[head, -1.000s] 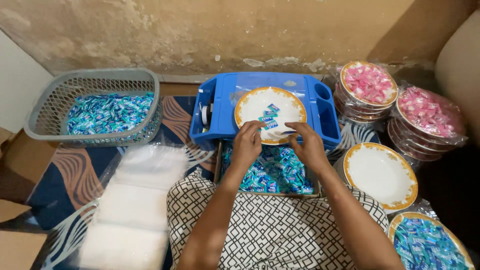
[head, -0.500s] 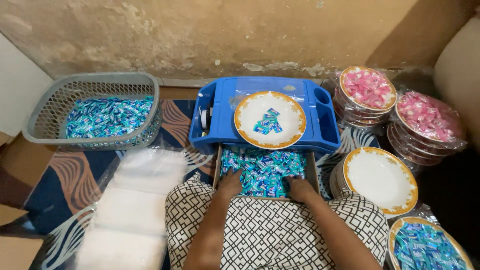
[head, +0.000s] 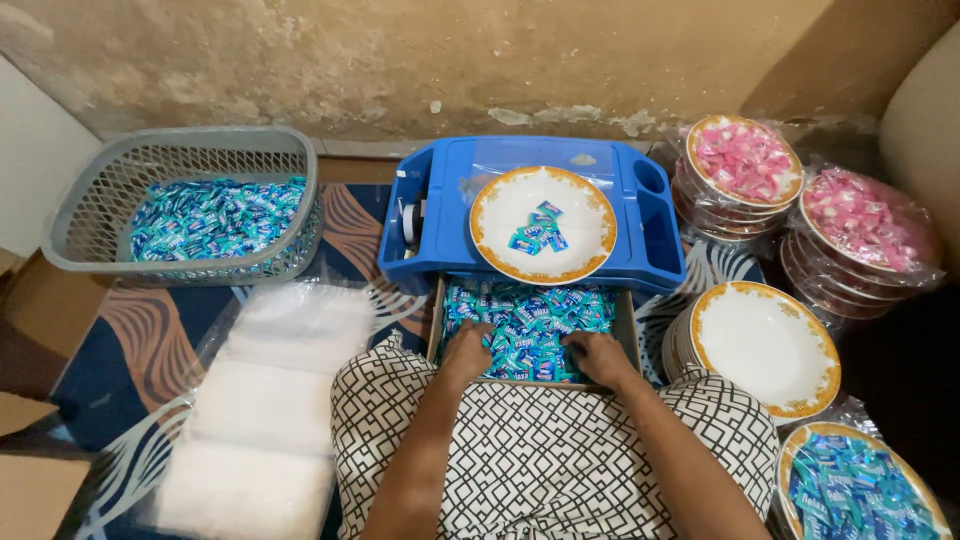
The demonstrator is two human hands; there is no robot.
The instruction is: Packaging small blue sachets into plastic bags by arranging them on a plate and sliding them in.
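Both my hands rest in a box (head: 436, 322) full of small blue wrapped candies (head: 527, 318) on my lap. My left hand (head: 465, 350) lies on the candies at the box's left, its fingers curled into them. My right hand (head: 596, 356) does the same at the right. Whether either hand has taken hold of candies is hidden. Beyond the box a white plate with a gold rim (head: 580, 205) sits on a blue tray (head: 660, 240) and carries a few blue candies (head: 535, 232).
A grey basket (head: 90, 215) of blue candies stands at the far left, a stack of clear plastic bags (head: 265, 400) beside my left knee. At the right are wrapped plates of pink candies (head: 745, 160), a stack of empty plates (head: 765, 345) and a plate of blue candies (head: 850, 490).
A second ago both hands were at the plate on the blue tray, laying candies there. They have drawn back toward me and now sit in the box of candies.
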